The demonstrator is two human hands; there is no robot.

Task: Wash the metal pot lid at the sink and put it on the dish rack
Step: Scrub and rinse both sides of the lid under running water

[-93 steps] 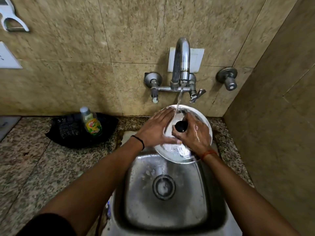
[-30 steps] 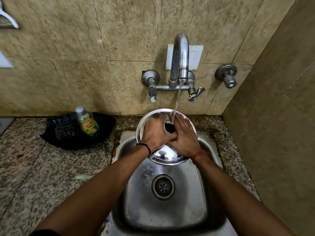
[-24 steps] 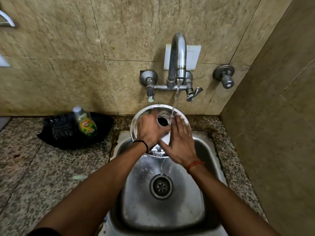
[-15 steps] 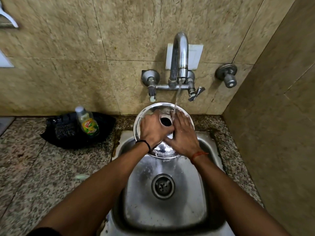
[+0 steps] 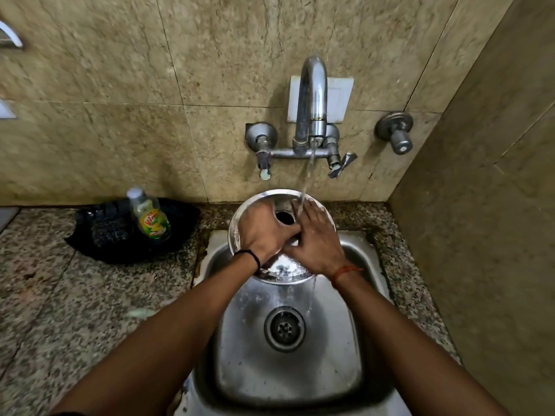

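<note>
Home kitchen: steel sink (image 5: 372, 295), dish-soap bottle (image 5: 150, 216).

Two hands (image 5: 295, 235), one lid (image 5: 282, 273), one bottle (image 5: 150, 216)

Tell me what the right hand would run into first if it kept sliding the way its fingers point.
The right hand lies flat on the metal pot lid, fingers aimed up and slightly left. It would probably meet the lid's black knob first, then the left hand gripping beside it; depth is unclear.
</note>
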